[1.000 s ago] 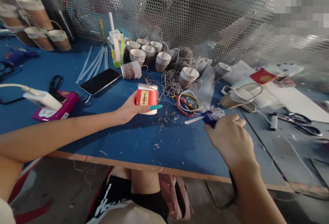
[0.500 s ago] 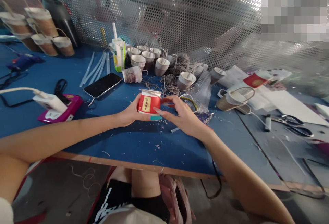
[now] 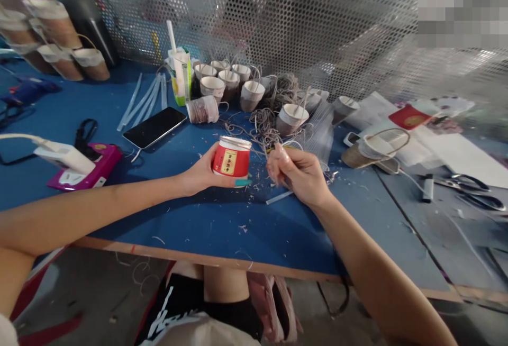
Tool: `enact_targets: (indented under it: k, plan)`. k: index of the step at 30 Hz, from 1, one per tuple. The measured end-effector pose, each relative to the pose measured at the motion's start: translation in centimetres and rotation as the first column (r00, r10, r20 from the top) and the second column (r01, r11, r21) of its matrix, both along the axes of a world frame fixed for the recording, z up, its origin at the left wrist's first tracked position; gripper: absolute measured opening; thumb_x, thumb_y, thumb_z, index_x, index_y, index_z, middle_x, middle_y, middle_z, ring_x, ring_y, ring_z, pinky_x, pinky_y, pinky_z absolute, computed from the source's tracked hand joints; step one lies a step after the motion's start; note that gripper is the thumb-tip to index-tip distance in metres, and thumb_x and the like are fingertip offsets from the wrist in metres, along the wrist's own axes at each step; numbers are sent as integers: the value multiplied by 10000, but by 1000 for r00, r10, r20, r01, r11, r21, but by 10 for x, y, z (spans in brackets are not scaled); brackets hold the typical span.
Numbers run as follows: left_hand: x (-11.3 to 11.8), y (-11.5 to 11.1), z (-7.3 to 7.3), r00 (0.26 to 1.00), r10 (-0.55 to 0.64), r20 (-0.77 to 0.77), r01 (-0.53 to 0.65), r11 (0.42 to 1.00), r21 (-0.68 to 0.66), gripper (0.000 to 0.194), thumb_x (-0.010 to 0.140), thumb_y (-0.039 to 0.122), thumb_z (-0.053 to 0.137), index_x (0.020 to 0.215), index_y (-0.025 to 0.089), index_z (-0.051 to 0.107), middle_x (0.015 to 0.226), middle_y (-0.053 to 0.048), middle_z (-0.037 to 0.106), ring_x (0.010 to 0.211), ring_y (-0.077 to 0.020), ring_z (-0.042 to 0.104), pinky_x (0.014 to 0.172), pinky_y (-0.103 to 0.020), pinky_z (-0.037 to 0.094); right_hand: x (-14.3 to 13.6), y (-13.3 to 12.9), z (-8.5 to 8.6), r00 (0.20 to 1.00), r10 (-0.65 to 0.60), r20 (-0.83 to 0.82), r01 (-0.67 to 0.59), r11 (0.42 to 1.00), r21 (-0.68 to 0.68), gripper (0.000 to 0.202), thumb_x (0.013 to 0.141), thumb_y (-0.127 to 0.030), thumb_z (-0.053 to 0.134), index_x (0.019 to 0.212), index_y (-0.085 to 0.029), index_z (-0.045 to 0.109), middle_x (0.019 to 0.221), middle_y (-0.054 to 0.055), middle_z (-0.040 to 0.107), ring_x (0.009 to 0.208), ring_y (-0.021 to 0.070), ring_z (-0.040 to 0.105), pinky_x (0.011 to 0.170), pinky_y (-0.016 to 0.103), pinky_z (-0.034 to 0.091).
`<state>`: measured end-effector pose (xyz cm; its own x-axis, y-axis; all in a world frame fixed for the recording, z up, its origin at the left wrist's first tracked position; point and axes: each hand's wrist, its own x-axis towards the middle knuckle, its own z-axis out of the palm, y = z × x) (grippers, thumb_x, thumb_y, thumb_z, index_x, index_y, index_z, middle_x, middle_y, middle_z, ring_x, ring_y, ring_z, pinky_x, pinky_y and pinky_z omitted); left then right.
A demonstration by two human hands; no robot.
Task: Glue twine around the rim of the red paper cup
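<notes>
Your left hand (image 3: 200, 174) is wrapped round a small round red cup with a white rim and pale yellow label (image 3: 240, 163), thumb low across the front, other fingers mostly hidden. Cup roughly upright above the blue tabletop (image 3: 222, 224), in front of a tangle of grey-brown cord (image 3: 265, 118); base contact: cannot tell. Your right hand (image 3: 301, 176) is just beside it, apart, fingers bunched narrow; blurred, cannot tell whether you pinch anything there.

Handling (judged): light, thin-walled; stiff enough to keep shape, likely to dent if you squeeze hard. Side looks smooth, perhaps slightly slippery. Take hold round the lower body, gently, off the rim.

Counts: one red cup. Behind it, six upright brown-and-white cups (image 3: 252, 92) in a cluster, one brown-and-white cup on its side (image 3: 202, 109). One black glossy phone (image 3: 154, 127), one white-and-green drink carton (image 3: 182, 76), one magenta power block (image 3: 107, 161). Translucent straight sticks (image 3: 130, 101): at least three; they overlap, exact number unclear.
</notes>
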<state>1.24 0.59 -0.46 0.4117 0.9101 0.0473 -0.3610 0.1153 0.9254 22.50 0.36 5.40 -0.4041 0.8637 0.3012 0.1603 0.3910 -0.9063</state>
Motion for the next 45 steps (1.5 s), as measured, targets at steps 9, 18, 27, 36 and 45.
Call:
enact_targets:
  k: [9, 18, 27, 36, 45]
  plan:
    - [-2, 0, 0, 997, 22, -78, -19, 999, 44, 773, 483, 226, 922, 1139, 231, 515, 1041, -35, 693, 979, -251, 671, 913, -474, 542, -1, -2, 3, 995, -49, -91, 44, 997, -57, 510, 833, -654, 627, 587, -209, 584, 560, -7, 567, 453, 97, 491, 387, 242, 382]
    - [-8, 0, -6, 999, -39, -5, 39, 999, 32, 735, 476, 261, 930, 1112, 231, 563, 1021, -40, 719, 952, -248, 683, 881, -433, 557, 1, 6, -5, 995, -84, -50, 82, 996, -30, 499, 840, -639, 627, 600, -203, 592, 559, -19, 561, 464, 92, 499, 425, 241, 393]
    - [-10, -3, -1, 991, -101, 89, 103, 994, -25, 672, 489, 201, 918, 1068, 234, 579, 953, -2, 700, 822, -167, 656, 780, -333, 554, -4, 5, -3, 997, -77, 3, 77, 997, 18, 505, 872, -603, 613, 585, -188, 590, 527, -30, 560, 441, 74, 507, 478, 231, 421]
    - [-13, -5, -6, 966, -213, 149, 221, 975, -38, 634, 581, 192, 874, 1145, 241, 590, 1029, -33, 715, 912, -203, 678, 824, -337, 551, -5, 7, -9, 998, -64, 4, 64, 997, 50, 509, 895, -589, 589, 580, -189, 578, 500, -36, 543, 412, 69, 509, 446, 227, 403]
    - [-16, -3, -4, 928, -313, 201, 337, 936, -98, 628, 588, 181, 853, 1166, 231, 612, 1037, -46, 732, 931, -222, 700, 843, -350, 568, -6, 6, -10, 997, -57, 56, 51, 993, 107, 533, 920, -593, 544, 582, -182, 568, 517, -27, 547, 443, 70, 487, 464, 239, 388]
